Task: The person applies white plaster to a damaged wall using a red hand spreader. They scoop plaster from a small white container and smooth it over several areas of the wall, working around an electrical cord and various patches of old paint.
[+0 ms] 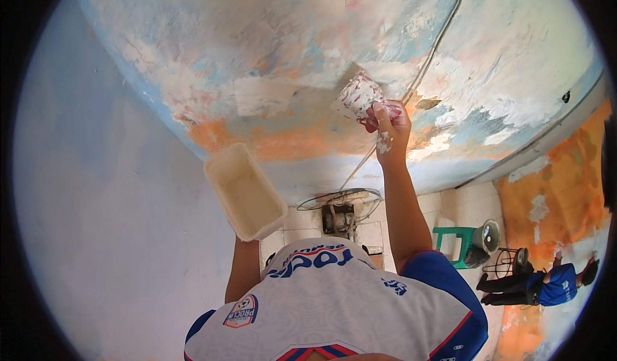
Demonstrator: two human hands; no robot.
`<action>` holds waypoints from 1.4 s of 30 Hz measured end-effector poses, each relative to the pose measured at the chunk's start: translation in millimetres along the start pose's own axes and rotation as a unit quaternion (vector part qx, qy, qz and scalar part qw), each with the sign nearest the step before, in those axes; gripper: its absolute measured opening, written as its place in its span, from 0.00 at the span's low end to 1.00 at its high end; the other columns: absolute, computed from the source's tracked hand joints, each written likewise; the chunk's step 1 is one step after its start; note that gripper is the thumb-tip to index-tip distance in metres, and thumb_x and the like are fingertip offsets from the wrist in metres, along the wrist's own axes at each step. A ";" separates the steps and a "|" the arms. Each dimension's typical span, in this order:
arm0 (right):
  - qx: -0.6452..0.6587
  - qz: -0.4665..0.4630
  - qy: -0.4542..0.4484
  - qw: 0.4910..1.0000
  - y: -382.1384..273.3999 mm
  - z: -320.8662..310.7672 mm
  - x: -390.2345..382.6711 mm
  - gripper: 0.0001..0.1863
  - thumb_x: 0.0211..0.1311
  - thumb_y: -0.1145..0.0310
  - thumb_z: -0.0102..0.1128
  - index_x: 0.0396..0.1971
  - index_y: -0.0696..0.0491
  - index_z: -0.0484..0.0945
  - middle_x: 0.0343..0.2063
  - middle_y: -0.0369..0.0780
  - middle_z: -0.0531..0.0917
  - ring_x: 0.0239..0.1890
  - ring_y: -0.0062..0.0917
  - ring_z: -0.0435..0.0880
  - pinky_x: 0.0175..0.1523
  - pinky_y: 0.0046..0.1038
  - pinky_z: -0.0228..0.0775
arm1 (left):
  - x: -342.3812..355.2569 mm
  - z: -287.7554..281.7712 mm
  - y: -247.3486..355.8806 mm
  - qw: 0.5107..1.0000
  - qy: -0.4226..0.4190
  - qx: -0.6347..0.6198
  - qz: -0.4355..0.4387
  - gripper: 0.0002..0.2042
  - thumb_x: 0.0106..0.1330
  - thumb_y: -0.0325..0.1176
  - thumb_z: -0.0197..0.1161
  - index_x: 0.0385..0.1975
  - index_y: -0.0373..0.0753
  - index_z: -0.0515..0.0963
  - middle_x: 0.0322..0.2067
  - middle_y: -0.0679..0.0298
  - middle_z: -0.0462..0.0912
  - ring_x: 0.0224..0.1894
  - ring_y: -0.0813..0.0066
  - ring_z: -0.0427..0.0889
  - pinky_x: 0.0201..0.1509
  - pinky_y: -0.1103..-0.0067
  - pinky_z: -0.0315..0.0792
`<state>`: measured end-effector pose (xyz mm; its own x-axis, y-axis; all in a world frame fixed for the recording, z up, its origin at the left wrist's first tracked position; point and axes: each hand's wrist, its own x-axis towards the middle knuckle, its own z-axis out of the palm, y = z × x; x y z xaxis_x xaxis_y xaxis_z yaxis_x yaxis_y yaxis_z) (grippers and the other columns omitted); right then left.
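My right hand grips a putty knife by its handle, fingers wrapped round it. The wide blade is smeared with white and dark red and is up at the patchy wall; whether it touches the surface I cannot tell. White paste sticks to the back of that hand. On the left, a cream rectangular plastic tub is tilted toward me, with a pale coating inside. My left forearm reaches up beneath the tub and holds it, the fingers hidden behind it.
A cable runs down the wall to a coil above a small machine on the tiled floor. At right are a green stool, a grey bucket and a co-worker in blue at an orange wall. A plain blue wall stands left.
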<state>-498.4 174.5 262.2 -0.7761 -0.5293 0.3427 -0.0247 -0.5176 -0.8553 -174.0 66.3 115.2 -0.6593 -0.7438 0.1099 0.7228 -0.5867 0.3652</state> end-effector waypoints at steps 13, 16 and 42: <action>-0.064 0.009 -0.046 0.997 103.2 2.1 -10.6 0.07 0.66 0.72 0.64 0.38 0.57 0.75 0.26 0.34 0.81 0.24 0.11 0.75 0.27 0.18 0.69 | -31.4 -0.1 -8.1 0.998 0.041 -0.020 0.033 0.32 0.70 0.53 0.59 0.68 0.41 0.66 0.62 0.46 0.72 0.62 0.49 0.75 0.73 0.57 0.63; -0.136 -0.004 -0.087 0.987 114.5 17.6 -19.7 0.08 0.64 0.72 0.65 0.37 0.59 0.76 0.25 0.35 0.82 0.24 0.11 0.76 0.29 0.18 0.68 | -40.0 -0.4 -4.1 0.996 0.065 -0.039 0.041 0.32 0.70 0.53 0.60 0.68 0.40 0.66 0.61 0.47 0.73 0.62 0.50 0.75 0.73 0.56 0.63; -0.259 -0.065 0.162 0.950 155.8 90.0 -39.5 0.11 0.67 0.68 0.61 0.35 0.61 0.71 0.24 0.43 0.81 0.25 0.24 0.78 0.32 0.29 0.70 | -71.2 -64.0 68.7 0.991 0.107 0.056 0.055 0.29 0.74 0.53 0.52 0.67 0.40 0.66 0.59 0.53 0.76 0.58 0.56 0.78 0.65 0.62 0.70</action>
<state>-414.9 54.3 150.4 -0.8962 -0.2057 0.3930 -0.3752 -0.1208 -0.9190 -64.1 58.5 73.4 -0.5109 -0.8587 -0.0392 0.7519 -0.4685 0.4638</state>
